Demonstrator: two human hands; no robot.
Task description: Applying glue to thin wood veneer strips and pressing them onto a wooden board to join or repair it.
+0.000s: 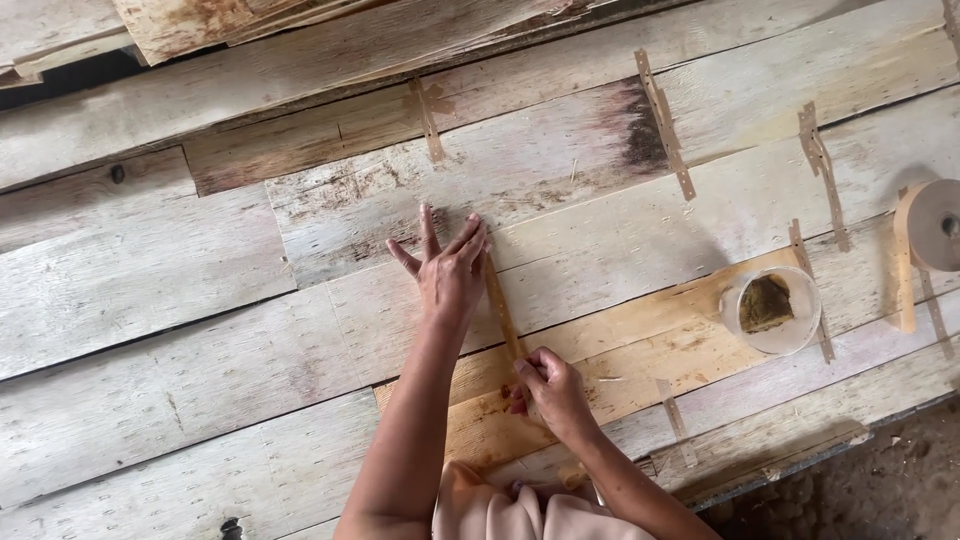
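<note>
A narrow strip of brown paper tape (502, 305) lies near the middle of the frame, running down and slightly right across a seam between pale wood veneer sheets (180, 290). The left hand (450, 268) lies flat on the strip's upper end, fingers spread wide and pointing toward the top of the frame, its grip open and pressing down rather than holding; the forearm stretches straight up from the lower centre. The right hand (548, 388) sits just below and to the right, at the strip's lower end, wrist bent, fingers curled in a narrow grip with the fingertips pinching or pressing the tape's end; I cannot tell whether it lifts the tape or only presses it.

The veneer sheets cover the whole worktop, overlapping at slanted seams. Several other tape strips (664, 120) already cross seams toward the upper right. At the right, a round clear plastic container (772, 308) holds a brownish sponge or pad. At the far right edge stands a roll of brown tape (932, 228). Bare ground (880, 490) shows in the lower right corner.
</note>
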